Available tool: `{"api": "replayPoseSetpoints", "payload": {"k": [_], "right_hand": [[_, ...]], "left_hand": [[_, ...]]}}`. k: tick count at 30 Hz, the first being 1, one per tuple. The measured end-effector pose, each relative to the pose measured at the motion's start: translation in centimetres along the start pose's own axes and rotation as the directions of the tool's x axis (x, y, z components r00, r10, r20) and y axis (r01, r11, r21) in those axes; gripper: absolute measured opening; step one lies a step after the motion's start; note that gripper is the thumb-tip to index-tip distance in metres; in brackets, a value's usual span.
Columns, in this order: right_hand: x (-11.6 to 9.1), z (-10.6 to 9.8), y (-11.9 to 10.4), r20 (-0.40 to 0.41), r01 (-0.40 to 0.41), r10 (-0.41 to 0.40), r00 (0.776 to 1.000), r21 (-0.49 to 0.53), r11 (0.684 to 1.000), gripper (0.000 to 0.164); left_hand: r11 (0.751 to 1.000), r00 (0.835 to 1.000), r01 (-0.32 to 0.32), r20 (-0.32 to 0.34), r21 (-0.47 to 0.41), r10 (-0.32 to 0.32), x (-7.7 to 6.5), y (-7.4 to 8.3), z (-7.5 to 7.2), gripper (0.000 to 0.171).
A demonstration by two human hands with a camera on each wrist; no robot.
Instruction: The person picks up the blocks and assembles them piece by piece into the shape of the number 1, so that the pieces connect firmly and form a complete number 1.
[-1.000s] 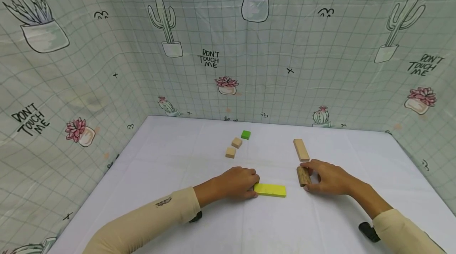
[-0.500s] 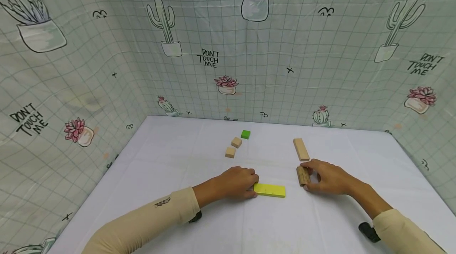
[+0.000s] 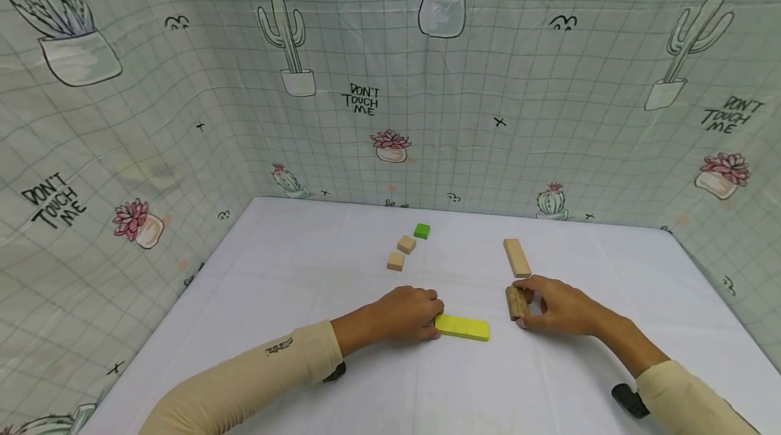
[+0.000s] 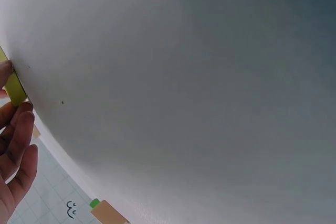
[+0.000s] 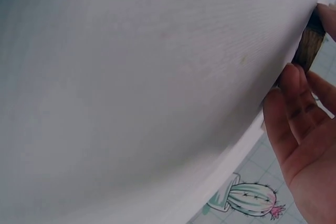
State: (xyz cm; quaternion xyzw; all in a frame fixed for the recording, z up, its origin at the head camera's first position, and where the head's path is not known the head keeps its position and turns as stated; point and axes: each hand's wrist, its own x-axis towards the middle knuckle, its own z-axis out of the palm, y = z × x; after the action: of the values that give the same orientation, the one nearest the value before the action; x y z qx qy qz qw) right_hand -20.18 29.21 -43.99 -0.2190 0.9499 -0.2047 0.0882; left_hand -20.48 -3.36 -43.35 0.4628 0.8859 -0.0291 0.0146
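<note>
In the head view, my left hand (image 3: 405, 313) pinches the left end of a flat yellow block (image 3: 462, 327) lying on the white table. The left wrist view shows the thumb and fingers on opposite sides of the yellow block (image 4: 15, 88) at the left edge. My right hand (image 3: 564, 306) holds a dark brown, wood-grained block (image 3: 516, 303) between thumb and fingers, to the right of the yellow one. A gap separates these two blocks. In the right wrist view, fingers cover part of the brown block (image 5: 310, 46).
Beyond the brown block lies a long pale wooden block (image 3: 516, 258). Two small pale blocks, one nearer (image 3: 396, 261) and one farther (image 3: 406, 244), lie in a slanting row with a green block (image 3: 422, 231). A printed cloth (image 3: 464, 150) hangs behind the white table (image 3: 293, 252).
My right hand has shifted very slightly left with the brown block. The left hand and the yellow block stay nearly still, and the head view has shifted a little.
</note>
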Motion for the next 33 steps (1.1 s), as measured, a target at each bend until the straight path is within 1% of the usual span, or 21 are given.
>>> {"api": "replayPoseSetpoints", "payload": {"k": [7,10,13,17,23,29,33], "right_hand": [[0.12,-0.18,0.06,0.045,0.03,-0.034,0.998,0.085,0.996,0.069],[0.13,-0.27,0.05,0.067,0.037,-0.045,0.997,0.114,0.993,0.068],[0.09,-0.29,0.04,0.071,0.04,-0.05,0.996,0.134,0.99,0.067],[0.08,-0.2,0.06,0.069,0.052,-0.063,0.996,0.149,0.988,0.067],[0.18,-0.03,0.12,0.065,0.046,-0.056,0.996,0.148,0.988,0.067],[0.23,-0.09,0.0,0.102,0.037,-0.055,0.993,0.171,0.985,0.07],[0.21,-0.15,-0.12,0.103,0.046,-0.066,0.993,0.182,0.982,0.068]], "left_hand": [[1.0,1.0,-0.006,-0.004,-0.004,0.006,0.02,0.04,-0.05,0.029],[1.0,1.0,0.003,0.003,-0.016,-0.003,0.07,0.08,-0.06,0.03],[1.0,1.0,0.013,0.014,-0.019,-0.013,0.1,0.13,-0.09,0.03],[1.0,0.999,0.025,0.025,-0.018,-0.025,0.13,0.18,-0.15,0.029],[0.999,0.999,0.028,0.024,-0.015,-0.028,0.17,0.21,-0.15,0.028],[0.999,0.999,0.03,0.022,-0.012,-0.03,0.12,0.22,-0.01,0.028],[0.999,0.999,0.029,0.02,-0.017,-0.029,0.08,0.26,0.02,0.028]]}}
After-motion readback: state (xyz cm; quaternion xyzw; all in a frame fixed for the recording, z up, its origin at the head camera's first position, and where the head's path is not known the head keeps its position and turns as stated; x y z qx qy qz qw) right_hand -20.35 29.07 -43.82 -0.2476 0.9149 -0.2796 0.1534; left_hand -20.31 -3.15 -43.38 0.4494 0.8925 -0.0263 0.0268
